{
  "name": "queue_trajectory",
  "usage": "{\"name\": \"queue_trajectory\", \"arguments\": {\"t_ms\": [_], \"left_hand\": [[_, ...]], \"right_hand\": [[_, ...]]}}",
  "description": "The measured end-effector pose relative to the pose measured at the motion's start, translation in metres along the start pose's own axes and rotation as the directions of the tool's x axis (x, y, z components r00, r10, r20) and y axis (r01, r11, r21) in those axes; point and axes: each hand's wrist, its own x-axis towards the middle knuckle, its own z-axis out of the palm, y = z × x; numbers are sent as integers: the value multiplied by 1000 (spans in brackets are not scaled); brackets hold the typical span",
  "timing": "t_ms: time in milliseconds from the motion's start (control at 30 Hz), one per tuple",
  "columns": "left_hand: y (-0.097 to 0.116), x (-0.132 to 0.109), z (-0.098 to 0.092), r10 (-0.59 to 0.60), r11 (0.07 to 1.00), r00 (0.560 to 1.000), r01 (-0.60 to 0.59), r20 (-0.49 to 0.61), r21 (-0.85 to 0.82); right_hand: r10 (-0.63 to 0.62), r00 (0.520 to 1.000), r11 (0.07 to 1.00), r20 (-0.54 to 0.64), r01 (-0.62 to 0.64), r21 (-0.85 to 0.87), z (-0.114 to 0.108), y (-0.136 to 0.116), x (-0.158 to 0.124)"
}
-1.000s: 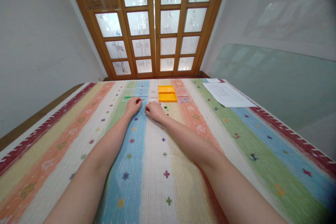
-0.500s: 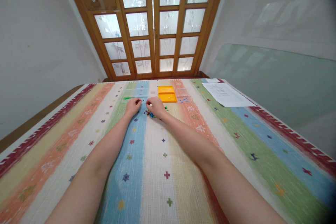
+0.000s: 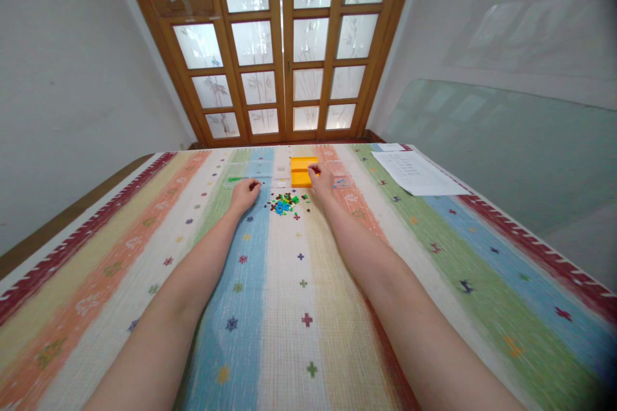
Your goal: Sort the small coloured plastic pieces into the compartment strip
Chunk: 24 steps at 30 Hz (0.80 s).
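Note:
A loose pile of tiny blue, green and brown pieces [image 3: 286, 203] lies on the striped tablecloth. Just left of it rests my left hand [image 3: 245, 195], its fingertips pinched together; anything between them is too small to make out. My right hand [image 3: 322, 180] is over the right edge of an open yellow box [image 3: 299, 179], fingers also pinched, their contents hidden. Beyond my left hand stands a clear plastic tray [image 3: 264, 170] with some green pieces [image 3: 234, 179] in it. Behind my right hand another clear tray [image 3: 345, 170] holds a few blue pieces [image 3: 340, 182].
White printed sheets [image 3: 417, 173] lie at the table's far right. The tablecloth [image 3: 289, 334] stretches toward me, patterned with stripes and small figures. Past the far table edge are wooden doors with frosted panes [image 3: 307, 85]; a pale green panel [image 3: 511, 148] leans on the right wall.
My right hand has moved from above the pile to the right and away from me, to the yellow box, uncovering the pile. My left hand has stayed in place.

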Motion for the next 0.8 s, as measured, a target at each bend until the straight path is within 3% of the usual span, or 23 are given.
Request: {"name": "queue_trajectory", "arguments": {"t_ms": [233, 400, 567, 800], "left_hand": [[-1, 0, 2, -12, 1000, 1000, 12, 7, -4], [-2, 0, 1, 13, 999, 1000, -13, 9, -33], [2, -2, 1, 22, 1000, 999, -22, 38, -13], [21, -6, 3, 223, 958, 961, -247, 166, 143]], "right_hand": [[-15, 1000, 1000, -8, 15, 10, 3, 5, 0], [3, 1000, 993, -12, -4, -119, 2, 7, -3], [-35, 998, 979, 60, 46, -201, 7, 3, -8], [-124, 982, 959, 143, 155, -235, 27, 2, -12]]}}
